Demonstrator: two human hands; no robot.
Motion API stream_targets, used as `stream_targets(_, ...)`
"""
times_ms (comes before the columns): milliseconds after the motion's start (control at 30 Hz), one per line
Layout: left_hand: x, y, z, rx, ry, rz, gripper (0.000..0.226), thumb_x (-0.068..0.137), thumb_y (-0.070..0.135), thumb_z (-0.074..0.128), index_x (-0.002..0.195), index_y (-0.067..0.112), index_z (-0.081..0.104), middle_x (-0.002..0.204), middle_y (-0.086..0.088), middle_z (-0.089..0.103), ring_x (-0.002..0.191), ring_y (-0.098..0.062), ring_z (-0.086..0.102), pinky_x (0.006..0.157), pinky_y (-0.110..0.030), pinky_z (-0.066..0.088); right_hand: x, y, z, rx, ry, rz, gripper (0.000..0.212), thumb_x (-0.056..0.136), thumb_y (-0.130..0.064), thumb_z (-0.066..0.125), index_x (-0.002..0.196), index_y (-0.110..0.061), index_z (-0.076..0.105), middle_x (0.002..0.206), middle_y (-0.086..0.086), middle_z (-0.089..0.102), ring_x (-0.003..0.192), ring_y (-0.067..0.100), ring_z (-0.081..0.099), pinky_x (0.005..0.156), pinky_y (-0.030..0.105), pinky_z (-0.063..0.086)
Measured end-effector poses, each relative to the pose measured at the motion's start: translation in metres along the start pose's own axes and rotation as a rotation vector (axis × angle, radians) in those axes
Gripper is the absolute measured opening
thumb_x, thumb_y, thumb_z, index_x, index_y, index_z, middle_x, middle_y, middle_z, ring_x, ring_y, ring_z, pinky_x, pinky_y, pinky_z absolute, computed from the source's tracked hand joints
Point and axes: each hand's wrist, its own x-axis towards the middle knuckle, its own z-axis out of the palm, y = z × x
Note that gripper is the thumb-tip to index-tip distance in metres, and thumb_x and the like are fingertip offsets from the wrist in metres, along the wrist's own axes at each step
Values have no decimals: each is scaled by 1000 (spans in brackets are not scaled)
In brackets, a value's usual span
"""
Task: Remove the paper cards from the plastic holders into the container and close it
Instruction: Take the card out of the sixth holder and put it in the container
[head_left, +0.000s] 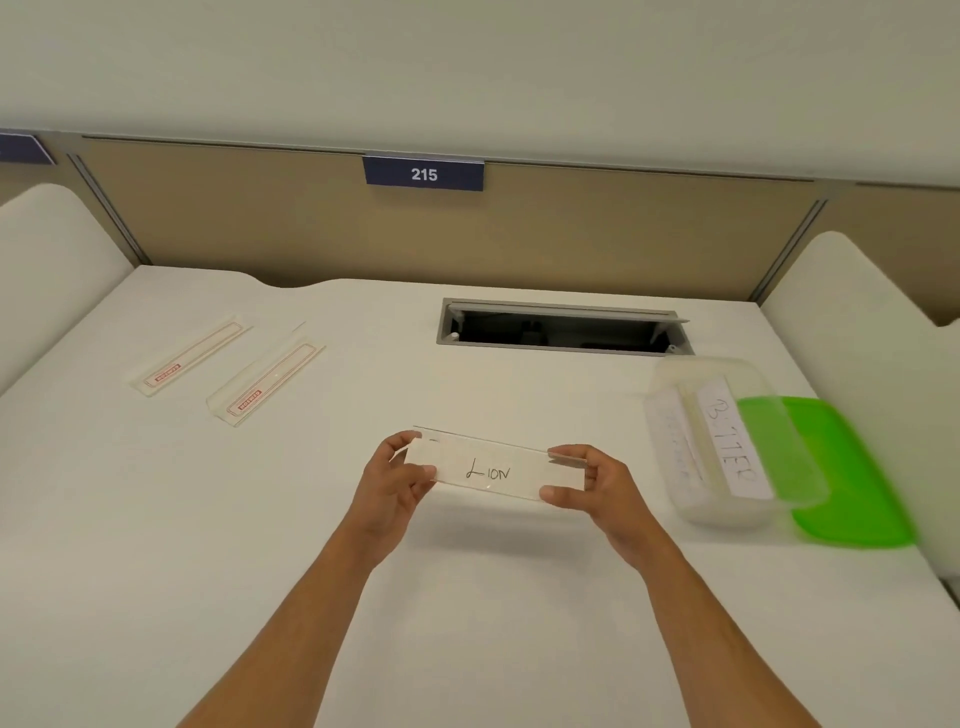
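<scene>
A clear plastic holder (493, 470) with a white paper card marked "LION" inside it is held above the table's middle. My left hand (397, 480) pinches its left end and my right hand (592, 480) pinches its right end. Two clear plastic holders with red labels, one (189, 356) and the other (265, 382), lie on the table at the left. At the right stands a clear plastic container (722, 441) with a card marked "BITTER" and other paper inside. Its green lid (852, 478) lies under and beside it.
An open cable hatch (563, 327) is set into the white table (208, 519) behind the holder. A tan partition with a sign "215" (423, 174) closes the back. White curved dividers stand at the left and right edges.
</scene>
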Motion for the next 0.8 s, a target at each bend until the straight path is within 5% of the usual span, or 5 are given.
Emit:
stream_targets(167, 3, -3, 25, 33, -33, 8, 37, 68, -5, 60, 102, 12, 59, 106, -6, 68, 97, -24, 67, 74, -28, 57, -8, 5, -22, 28, 42, -11, 35, 67, -6, 87, 98, -8, 72, 100, 5, 75, 90, 15, 70, 73, 23, 55)
stream_targets(600, 15, -27, 83, 91, -87, 7, 32, 85, -13, 47, 105, 10, 57, 113, -7, 63, 98, -22, 65, 82, -31, 51, -25, -1, -76, 37, 200, -105, 25, 70, -6, 85, 93, -12, 77, 91, -8, 74, 77, 0, 63, 68, 14, 51)
stream_targets(800, 27, -42, 117, 134, -99, -24, 40, 75, 0, 62, 113, 12, 58, 115, -5, 67, 101, -21, 67, 88, -33, 50, -35, -8, -109, 40, 297, -135, 25, 67, -7, 86, 89, -14, 77, 88, -6, 75, 74, 0, 64, 66, 13, 50)
